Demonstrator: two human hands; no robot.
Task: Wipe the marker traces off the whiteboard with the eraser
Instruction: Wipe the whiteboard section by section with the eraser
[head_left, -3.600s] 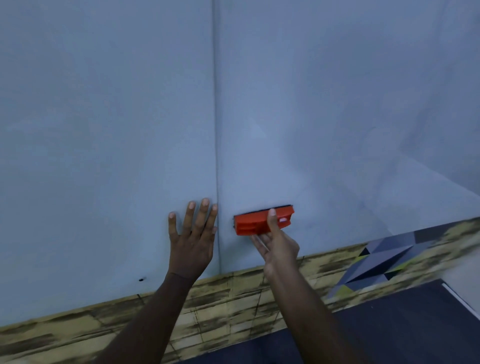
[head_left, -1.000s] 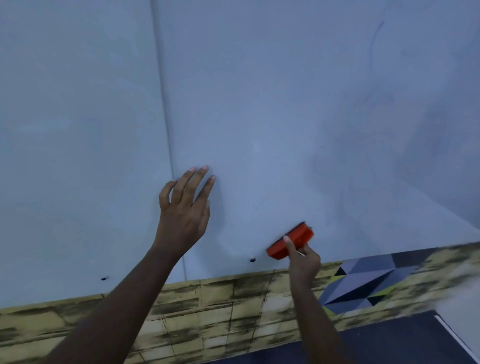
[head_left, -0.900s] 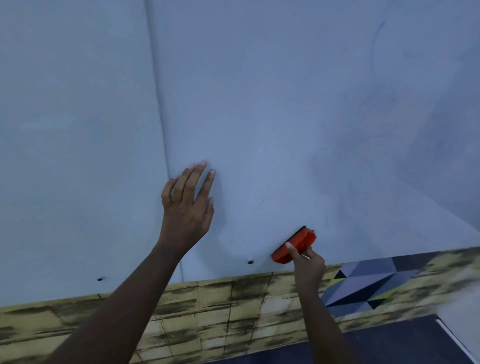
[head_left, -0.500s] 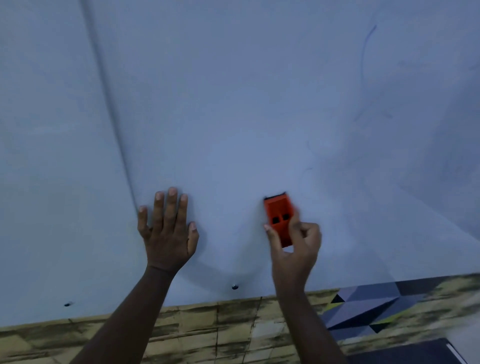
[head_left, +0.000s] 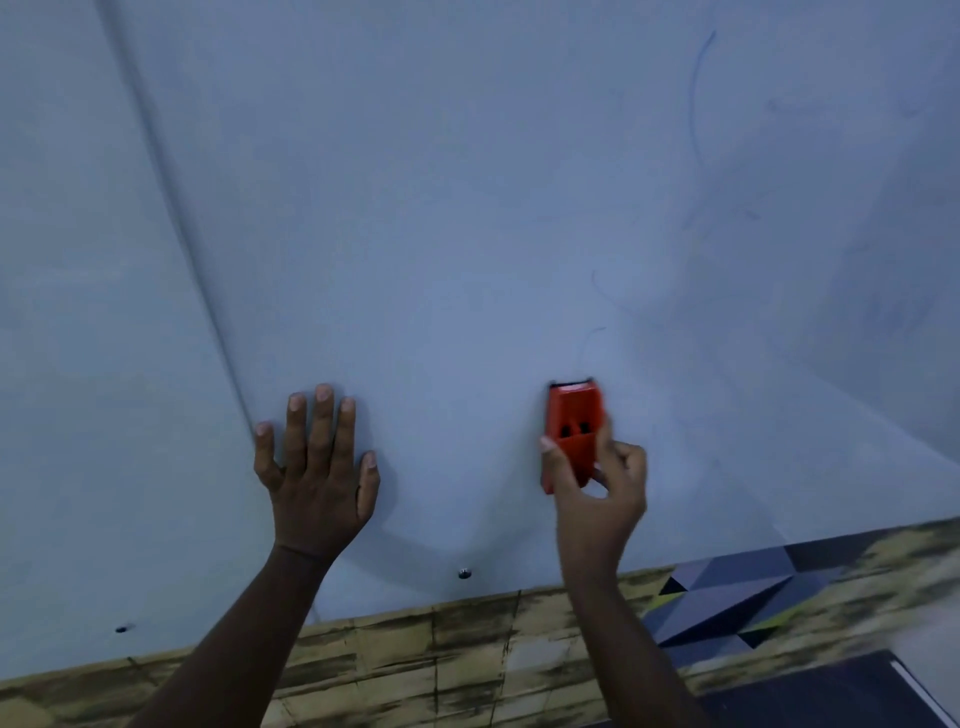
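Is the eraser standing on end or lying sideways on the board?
On end: the eraser runs vertically, the right hand holding its lower half.

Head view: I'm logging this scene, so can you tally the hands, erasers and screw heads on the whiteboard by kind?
Hands: 2, left hand and right hand
Erasers: 1, orange eraser
Screw heads: 2, one and another
Total: 5
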